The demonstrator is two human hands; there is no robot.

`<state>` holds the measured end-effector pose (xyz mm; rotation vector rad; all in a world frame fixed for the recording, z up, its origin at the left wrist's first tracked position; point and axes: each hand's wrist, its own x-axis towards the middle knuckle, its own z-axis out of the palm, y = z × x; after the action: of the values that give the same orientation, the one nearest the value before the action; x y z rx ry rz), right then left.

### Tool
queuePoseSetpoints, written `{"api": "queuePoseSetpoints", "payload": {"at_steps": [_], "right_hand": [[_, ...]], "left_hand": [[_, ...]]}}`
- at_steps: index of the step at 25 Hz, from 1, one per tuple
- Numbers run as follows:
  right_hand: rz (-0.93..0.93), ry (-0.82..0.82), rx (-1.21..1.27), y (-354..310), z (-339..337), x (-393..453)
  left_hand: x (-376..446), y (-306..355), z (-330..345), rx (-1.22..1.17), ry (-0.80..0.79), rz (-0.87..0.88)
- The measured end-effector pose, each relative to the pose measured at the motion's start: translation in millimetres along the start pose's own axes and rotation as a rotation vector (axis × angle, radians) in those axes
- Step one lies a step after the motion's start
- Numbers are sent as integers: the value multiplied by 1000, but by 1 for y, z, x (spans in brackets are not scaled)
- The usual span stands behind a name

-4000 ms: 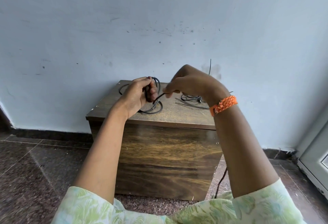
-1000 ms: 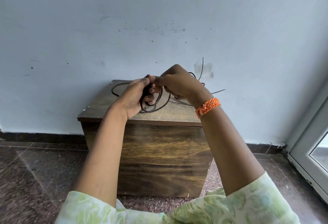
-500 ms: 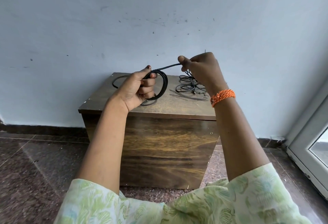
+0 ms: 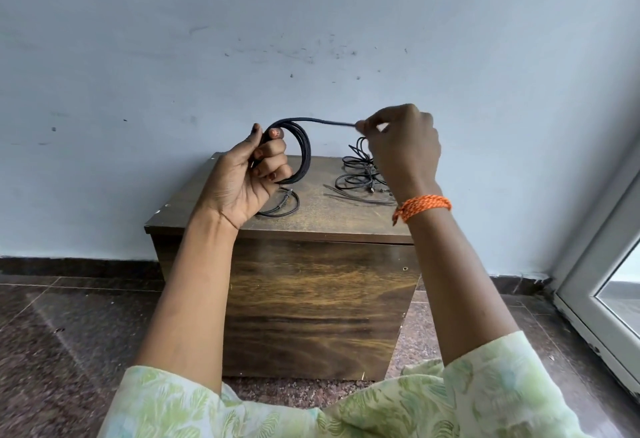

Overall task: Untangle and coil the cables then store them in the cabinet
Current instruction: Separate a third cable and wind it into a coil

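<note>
Holding a black coiled cable [image 4: 300, 153] above the wooden cabinet [image 4: 311, 285], your left hand [image 4: 249, 177] grips its loops while your right hand [image 4: 401, 146] pinches its free end. Behind, tangled cables [image 4: 360, 174] lie on the cabinet top.

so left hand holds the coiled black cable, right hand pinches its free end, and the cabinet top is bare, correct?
Not bare. The head view shows a tangle of cables and another cable on the cabinet top. Left hand holds the coil; right hand pinches its end.

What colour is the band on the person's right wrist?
Orange, a braided band around the right wrist, seen clearly in the head view.
</note>
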<state>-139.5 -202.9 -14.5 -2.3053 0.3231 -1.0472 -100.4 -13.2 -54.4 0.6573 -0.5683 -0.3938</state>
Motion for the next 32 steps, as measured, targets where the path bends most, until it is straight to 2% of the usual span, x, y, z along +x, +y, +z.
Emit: {"api": "queuePoseSetpoints", "payload": {"at_steps": [2,5,8,12,14,16,18,22,25,28,30,32], "right_hand": [[-65,-257,-203,-19,-2,-16],[-313,-661,-211,-56,-6,-50],[-361,-791,-169,-70,-10,-54],[-365,-896,-219,-57,-12,-41],[-401,-802,-192,-53,-4,-44],[-395,-543,-65,-51,6,-44],[-361,-358,83,-50,11,-38],[-274,-314,309,-36,11,-20],[-240,-329,487,-22,21,-17],[-119,-351,624,-12,40,-20],[-115,-237,550,-7,50,-21],[-124,-147,491,-3,56,-22]], "left_hand": [[3,-1,1,18,68,37],[10,-7,2,89,265,33],[8,-9,6,267,338,7],[7,-10,14,284,314,27],[8,-17,17,396,311,-20],[8,-25,20,473,309,-70],[8,-29,24,421,308,-80],[11,-34,24,523,219,-111],[12,-30,19,440,163,-115],[12,-23,14,431,157,-118],[15,-26,14,541,208,-91],[22,-34,13,828,264,-45]]}}
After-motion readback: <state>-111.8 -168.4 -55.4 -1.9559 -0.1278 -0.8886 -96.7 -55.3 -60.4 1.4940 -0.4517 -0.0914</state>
